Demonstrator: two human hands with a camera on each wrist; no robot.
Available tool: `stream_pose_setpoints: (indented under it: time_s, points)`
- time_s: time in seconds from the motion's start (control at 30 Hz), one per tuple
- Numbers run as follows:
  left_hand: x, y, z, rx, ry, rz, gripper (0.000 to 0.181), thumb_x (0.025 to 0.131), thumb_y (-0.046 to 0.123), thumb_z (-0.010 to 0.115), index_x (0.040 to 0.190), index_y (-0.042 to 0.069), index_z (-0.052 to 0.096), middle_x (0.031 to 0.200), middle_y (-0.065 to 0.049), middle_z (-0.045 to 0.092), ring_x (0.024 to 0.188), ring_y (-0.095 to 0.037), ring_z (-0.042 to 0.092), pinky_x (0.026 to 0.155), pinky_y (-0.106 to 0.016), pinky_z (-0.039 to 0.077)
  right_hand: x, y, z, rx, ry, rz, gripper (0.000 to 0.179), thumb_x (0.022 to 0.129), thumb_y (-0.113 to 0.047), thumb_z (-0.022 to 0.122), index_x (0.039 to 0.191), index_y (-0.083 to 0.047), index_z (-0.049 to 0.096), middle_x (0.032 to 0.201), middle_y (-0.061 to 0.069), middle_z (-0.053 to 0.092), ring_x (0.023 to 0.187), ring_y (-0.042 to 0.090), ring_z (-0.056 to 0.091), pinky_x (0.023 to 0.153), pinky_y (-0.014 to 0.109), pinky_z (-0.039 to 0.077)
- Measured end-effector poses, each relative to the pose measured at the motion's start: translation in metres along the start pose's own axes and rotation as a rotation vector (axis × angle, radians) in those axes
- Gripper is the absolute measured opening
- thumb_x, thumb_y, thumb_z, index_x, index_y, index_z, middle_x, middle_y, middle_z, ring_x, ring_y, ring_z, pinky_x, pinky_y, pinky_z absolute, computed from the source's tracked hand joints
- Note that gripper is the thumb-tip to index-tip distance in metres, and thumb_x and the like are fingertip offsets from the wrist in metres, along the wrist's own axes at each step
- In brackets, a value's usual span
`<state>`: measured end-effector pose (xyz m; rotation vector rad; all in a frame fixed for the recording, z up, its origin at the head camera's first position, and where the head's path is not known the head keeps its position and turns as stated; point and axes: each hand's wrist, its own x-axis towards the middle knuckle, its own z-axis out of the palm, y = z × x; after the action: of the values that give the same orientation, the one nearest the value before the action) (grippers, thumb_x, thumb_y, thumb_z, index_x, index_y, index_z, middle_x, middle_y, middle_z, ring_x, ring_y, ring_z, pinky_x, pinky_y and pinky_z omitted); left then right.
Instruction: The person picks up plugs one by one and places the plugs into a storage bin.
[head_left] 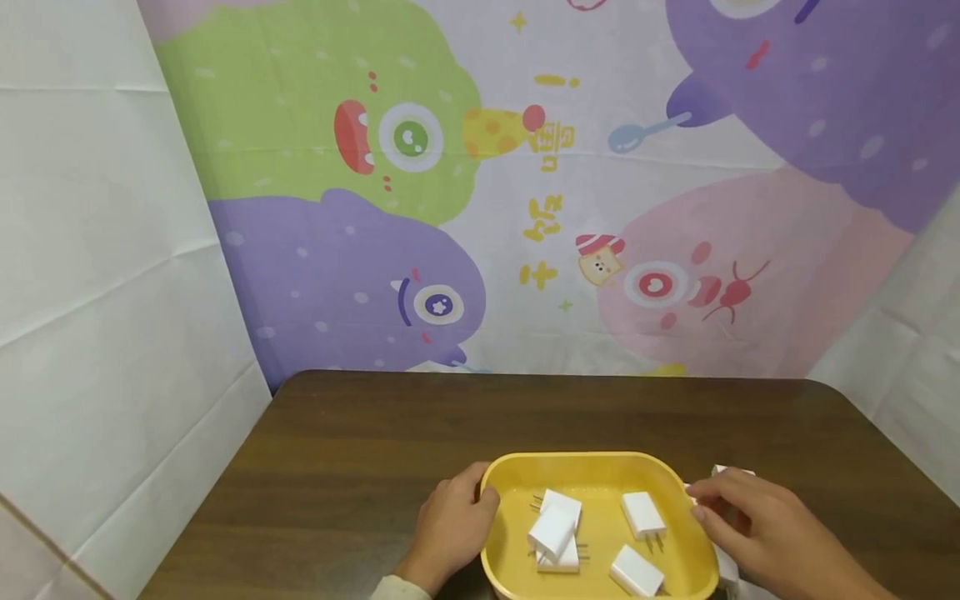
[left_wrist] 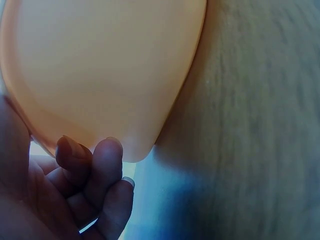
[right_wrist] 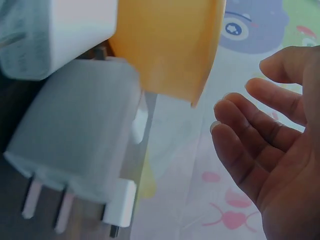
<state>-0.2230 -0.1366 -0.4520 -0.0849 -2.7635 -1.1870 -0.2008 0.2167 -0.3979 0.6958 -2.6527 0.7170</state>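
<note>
With the left grip point(head_left: 453, 525) holding the rim of the yellow tub point(head_left: 600, 475) and the right grip point(head_left: 783, 529) hovering spread and empty, the work is seemingly standing partway, five white chargers point(head_left: 553, 532) lying inside while more chargers point(right_wrist: 77, 130) are remaining beside it on the counter point(head_left: 360, 433).

Head view: moderately bright, diffuse light without hard shadows; the white box-shaped plug adapters point(head_left: 643, 514) appear washed out, with little surface detail. Left wrist view: dim and hazy; left hand point(left_wrist: 70, 190) in shade, blue-white glare beyond its fingertips, the yellow rounded plastic bin point(left_wrist: 105, 65) rendered orange, a soft shadow beside it, the wood-grain surface point(left_wrist: 270, 115) blurred. Right wrist view: cool cast; nearest adapters out of focus.
</note>
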Motion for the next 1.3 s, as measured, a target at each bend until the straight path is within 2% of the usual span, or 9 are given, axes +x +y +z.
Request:
stream_pose_setpoints:
  time_s: [0.1, 0.27, 0.37, 0.53, 0.73, 0.83, 0.97, 1.2, 1.3]
  points:
    - [0.001, 0.000, -0.001, 0.001, -0.003, -0.002, 0.030, 0.097, 0.025, 0.054, 0.122, 0.020, 0.070, 0.101, 0.006, 0.072, 0.081, -0.011, 0.062, 0.077, -0.045, 0.049, -0.004, 0.003, -0.001, -0.023, -0.029, 0.074, 0.016, 0.087, -0.019, 0.079, 0.100, -0.022, 0.070, 0.085, -0.021, 0.055, 0.072, -0.003, 0.049, 0.061, 0.021, 0.049]
    - [0.002, 0.000, -0.001, -0.002, -0.003, -0.002, 0.031, 0.097, 0.025, 0.053, 0.124, 0.021, 0.069, 0.103, 0.005, 0.072, 0.083, -0.012, 0.063, 0.078, -0.046, 0.049, -0.010, 0.009, -0.005, -0.036, -0.160, 0.235, 0.023, 0.089, -0.033, 0.076, 0.107, -0.021, 0.070, 0.093, -0.015, 0.059, 0.077, 0.000, 0.053, 0.069, 0.023, 0.054]
    - [0.002, -0.001, -0.002, -0.011, -0.007, -0.004, 0.031, 0.098, 0.025, 0.053, 0.124, 0.020, 0.069, 0.104, 0.004, 0.072, 0.082, -0.011, 0.062, 0.077, -0.046, 0.049, -0.014, 0.012, -0.006, -0.056, -0.210, 0.267, 0.027, 0.089, -0.036, 0.075, 0.110, -0.019, 0.070, 0.095, -0.013, 0.060, 0.078, 0.000, 0.052, 0.069, 0.025, 0.054]
    - [0.002, -0.001, -0.003, -0.012, -0.010, -0.008, 0.031, 0.097, 0.026, 0.054, 0.124, 0.020, 0.069, 0.104, 0.004, 0.072, 0.083, -0.012, 0.063, 0.076, -0.046, 0.050, -0.023, 0.020, -0.003, -0.077, -0.254, 0.305, 0.026, 0.090, -0.035, 0.075, 0.110, -0.019, 0.071, 0.093, -0.013, 0.059, 0.074, -0.001, 0.048, 0.064, 0.023, 0.049]
    - [0.001, -0.002, -0.002, -0.008, -0.003, -0.008, 0.030, 0.097, 0.025, 0.054, 0.123, 0.021, 0.070, 0.104, 0.004, 0.072, 0.087, -0.014, 0.064, 0.079, -0.048, 0.049, -0.037, 0.030, 0.003, -0.085, -0.239, 0.304, 0.025, 0.090, -0.038, 0.074, 0.109, -0.021, 0.071, 0.091, -0.015, 0.058, 0.069, -0.002, 0.046, 0.060, 0.021, 0.047]
    - [0.001, -0.003, -0.002, -0.014, -0.006, -0.015, 0.030, 0.097, 0.025, 0.055, 0.123, 0.021, 0.070, 0.105, 0.004, 0.072, 0.087, -0.014, 0.064, 0.079, -0.048, 0.049, -0.042, 0.033, 0.007, -0.079, -0.250, 0.363, 0.028, 0.089, -0.041, 0.074, 0.109, -0.023, 0.071, 0.093, -0.015, 0.059, 0.068, -0.001, 0.047, 0.061, 0.020, 0.047]
    - [0.000, -0.003, -0.002, -0.015, -0.004, -0.017, 0.031, 0.097, 0.025, 0.055, 0.123, 0.020, 0.070, 0.106, 0.004, 0.072, 0.089, -0.015, 0.064, 0.080, -0.048, 0.049, -0.047, 0.039, 0.009, -0.074, -0.311, 0.439, 0.035, 0.088, -0.044, 0.074, 0.113, -0.020, 0.071, 0.098, -0.012, 0.061, 0.072, 0.001, 0.051, 0.064, 0.021, 0.049]
    - [0.001, -0.002, -0.001, -0.002, -0.012, -0.011, 0.030, 0.097, 0.026, 0.055, 0.123, 0.021, 0.070, 0.105, 0.005, 0.072, 0.088, -0.014, 0.064, 0.079, -0.048, 0.049, -0.061, 0.054, 0.011, -0.068, -0.331, 0.366, 0.036, 0.090, -0.044, 0.072, 0.115, -0.017, 0.070, 0.097, -0.012, 0.060, 0.076, -0.004, 0.051, 0.065, 0.021, 0.049]
    - [0.001, -0.001, 0.000, 0.000, -0.016, -0.012, 0.030, 0.097, 0.026, 0.055, 0.123, 0.021, 0.070, 0.105, 0.005, 0.072, 0.088, -0.014, 0.063, 0.079, -0.048, 0.049, -0.066, 0.058, 0.015, -0.054, -0.323, 0.385, 0.036, 0.090, -0.043, 0.072, 0.114, -0.017, 0.070, 0.094, -0.012, 0.059, 0.075, -0.004, 0.051, 0.066, 0.021, 0.049]
